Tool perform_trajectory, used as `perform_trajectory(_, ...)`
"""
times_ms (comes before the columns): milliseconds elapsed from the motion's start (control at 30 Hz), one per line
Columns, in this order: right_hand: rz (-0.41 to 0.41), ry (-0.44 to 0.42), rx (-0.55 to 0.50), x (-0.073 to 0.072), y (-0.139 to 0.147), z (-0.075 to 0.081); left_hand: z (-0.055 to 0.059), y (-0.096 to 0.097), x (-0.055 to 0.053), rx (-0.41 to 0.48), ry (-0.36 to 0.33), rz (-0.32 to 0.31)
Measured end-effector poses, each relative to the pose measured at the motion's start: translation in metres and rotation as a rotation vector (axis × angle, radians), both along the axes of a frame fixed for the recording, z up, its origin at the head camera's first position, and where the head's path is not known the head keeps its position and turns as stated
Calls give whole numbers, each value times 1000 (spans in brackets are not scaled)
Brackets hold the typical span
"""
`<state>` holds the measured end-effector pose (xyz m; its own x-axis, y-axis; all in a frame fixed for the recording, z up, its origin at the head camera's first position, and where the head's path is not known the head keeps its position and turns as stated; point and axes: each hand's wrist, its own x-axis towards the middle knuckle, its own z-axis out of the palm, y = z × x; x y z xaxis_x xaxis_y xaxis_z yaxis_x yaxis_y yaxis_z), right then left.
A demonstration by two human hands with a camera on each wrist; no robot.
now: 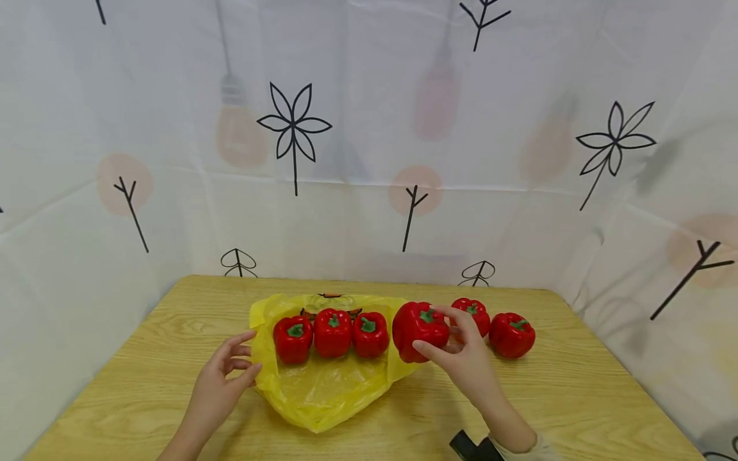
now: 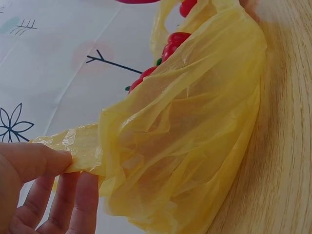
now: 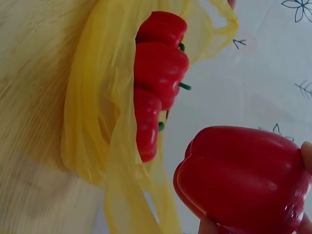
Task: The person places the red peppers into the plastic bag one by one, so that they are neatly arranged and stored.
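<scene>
A yellow plastic bag [image 1: 323, 397] lies spread on the table with its mouth open, and 3 red bell peppers [image 1: 332, 334] sit in a row inside it. My left hand [image 1: 221, 371] pinches the bag's left edge between thumb and fingers; the left wrist view shows the thumb [image 2: 44, 158] pressing the yellow film. My right hand [image 1: 464, 355] grips another red bell pepper [image 1: 416, 331] above the bag's right edge. In the right wrist view that held bell pepper [image 3: 243, 178] hangs apart from the peppers in the bag.
Two more red bell peppers, one [image 1: 471, 314] partly behind my right hand and one [image 1: 512, 335] farther right, rest on the wooden table [image 1: 576, 397]. A white patterned cloth [image 1: 357, 224] hangs behind the table and along its sides.
</scene>
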<state>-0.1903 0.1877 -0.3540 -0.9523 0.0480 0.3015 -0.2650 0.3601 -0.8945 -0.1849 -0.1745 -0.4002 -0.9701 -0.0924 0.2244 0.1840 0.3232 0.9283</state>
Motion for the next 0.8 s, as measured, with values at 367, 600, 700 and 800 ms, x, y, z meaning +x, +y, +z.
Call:
perform_trajectory(367, 14, -22, -1, 0, -21, -3, 1, 0, 0, -2, -22, 2)
perform_trajectory(600, 41, -25, -20, -1, -33, -9, 2, 0, 1, 2, -5, -2)
perform_trajectory(700, 48, -24, -24, -1, -39, -12, 2, 0, 1, 2, -4, -4)
perform_trajectory(800, 55, -18, -24, -3, -45, -15, 3, 0, 1, 1, -8, -4)
